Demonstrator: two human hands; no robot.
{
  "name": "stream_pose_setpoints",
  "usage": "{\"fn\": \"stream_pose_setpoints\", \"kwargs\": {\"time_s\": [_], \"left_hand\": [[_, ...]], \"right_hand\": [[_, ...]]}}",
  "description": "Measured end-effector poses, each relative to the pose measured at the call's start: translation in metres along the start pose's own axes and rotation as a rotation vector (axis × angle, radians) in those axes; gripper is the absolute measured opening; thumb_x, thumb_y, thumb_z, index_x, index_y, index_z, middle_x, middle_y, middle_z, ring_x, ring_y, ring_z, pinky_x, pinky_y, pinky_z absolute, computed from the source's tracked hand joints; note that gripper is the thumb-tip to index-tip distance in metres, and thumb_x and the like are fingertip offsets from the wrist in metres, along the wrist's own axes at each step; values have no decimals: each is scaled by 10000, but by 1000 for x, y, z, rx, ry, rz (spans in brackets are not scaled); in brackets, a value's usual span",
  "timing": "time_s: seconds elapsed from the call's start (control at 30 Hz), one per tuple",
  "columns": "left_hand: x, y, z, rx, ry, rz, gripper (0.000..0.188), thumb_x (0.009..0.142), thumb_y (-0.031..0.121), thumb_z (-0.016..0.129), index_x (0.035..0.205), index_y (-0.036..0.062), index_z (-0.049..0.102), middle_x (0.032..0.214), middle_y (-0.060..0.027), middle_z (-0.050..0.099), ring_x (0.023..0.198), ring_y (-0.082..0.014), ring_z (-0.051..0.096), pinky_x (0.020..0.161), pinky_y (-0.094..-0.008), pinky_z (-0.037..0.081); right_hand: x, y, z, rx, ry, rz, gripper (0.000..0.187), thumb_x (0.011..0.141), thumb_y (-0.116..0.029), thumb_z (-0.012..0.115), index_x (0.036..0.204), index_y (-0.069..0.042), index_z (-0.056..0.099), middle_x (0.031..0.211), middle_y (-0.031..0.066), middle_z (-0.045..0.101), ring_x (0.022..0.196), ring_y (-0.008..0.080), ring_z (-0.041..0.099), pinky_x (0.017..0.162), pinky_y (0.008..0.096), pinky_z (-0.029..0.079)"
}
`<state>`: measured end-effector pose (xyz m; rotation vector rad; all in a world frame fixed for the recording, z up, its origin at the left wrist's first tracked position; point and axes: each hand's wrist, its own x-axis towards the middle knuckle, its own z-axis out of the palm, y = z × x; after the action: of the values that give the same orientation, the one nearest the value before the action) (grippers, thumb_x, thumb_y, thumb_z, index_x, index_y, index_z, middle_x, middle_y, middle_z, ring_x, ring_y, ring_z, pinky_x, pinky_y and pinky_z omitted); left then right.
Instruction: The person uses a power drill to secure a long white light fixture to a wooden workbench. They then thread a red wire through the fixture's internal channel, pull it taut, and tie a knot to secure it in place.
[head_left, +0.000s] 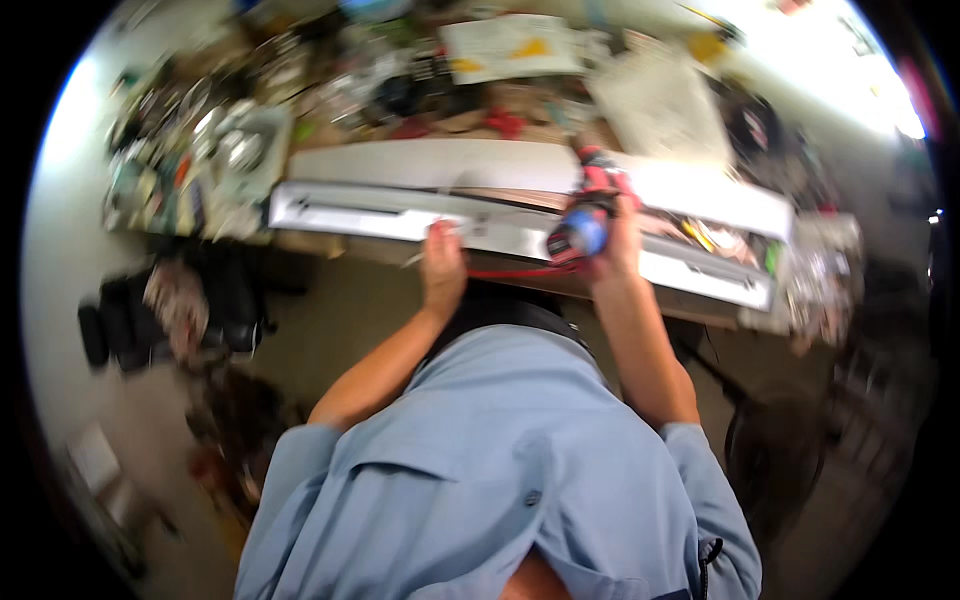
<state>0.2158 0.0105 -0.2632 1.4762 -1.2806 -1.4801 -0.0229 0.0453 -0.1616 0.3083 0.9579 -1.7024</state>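
Note:
A long, shallow white metal channel (515,231) lies across the near edge of the cluttered table. My left hand (442,268) is closed at its near side, fingertips over the rim; blur hides whether a smaller piece is also between them. In my right hand (621,245) is a red and black cordless drill (600,190) with a blue part (585,232) at its lower end, held above the channel right of its middle. A thin red wire or strip (515,272) runs between the hands along the channel's near side.
Behind the channel lies a long white panel (430,163). Papers (510,48), a pale sheet (660,105) and loose parts crowd the table's back. Plastic bags (820,280) sit at the right end. A black chair (135,315) stands at left, a dark round object (775,450) at lower right.

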Motion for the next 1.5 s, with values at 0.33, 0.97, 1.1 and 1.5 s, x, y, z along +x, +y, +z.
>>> {"fn": "stream_pose_setpoints", "kwargs": {"time_s": [0.33, 0.97, 1.1, 1.5], "left_hand": [[-24, 38, 108, 324, -384, 315, 288, 1060, 221, 459, 1159, -15, 590, 985, -67, 596, 893, -155, 549, 826, -293, 454], [-20, -11, 208, 916, -429, 969, 315, 989, 222, 516, 1233, 77, 653, 1420, -169, 544, 1334, -369, 474, 1152, -523, 252], [-20, -5, 213, 938, -434, 935, 311, 998, 216, 521, 1220, 55, 668, 1385, -165, 577, 1328, -364, 484, 1153, -504, 268], [-21, 2, 217, 959, -413, 913, 280, 989, 182, 532, 1177, 46, 687, 1366, -165, 594, 1309, -354, 509, 1145, -500, 288]], "right_hand": [[-157, -120, -97, -639, 279, -921, 263, 858, -88, 739, 1091, -16, 639, 964, 43, 681, 813, 108, 640, 758, 267, 529], [-178, -252, -307, -1063, 697, -784, 300, 952, -237, 654, 1124, 7, 681, 971, 74, 706, 856, 157, 625, 803, 332, 496], [-160, -268, -311, -1354, 755, -726, 328, 944, -270, 660, 1134, -5, 686, 953, 111, 716, 847, 180, 645, 803, 342, 499], [-131, -284, -320, -1438, 734, -719, 368, 901, -341, 694, 957, 21, 715, 638, 199, 628, 607, 334, 630, 645, 431, 486]]}}
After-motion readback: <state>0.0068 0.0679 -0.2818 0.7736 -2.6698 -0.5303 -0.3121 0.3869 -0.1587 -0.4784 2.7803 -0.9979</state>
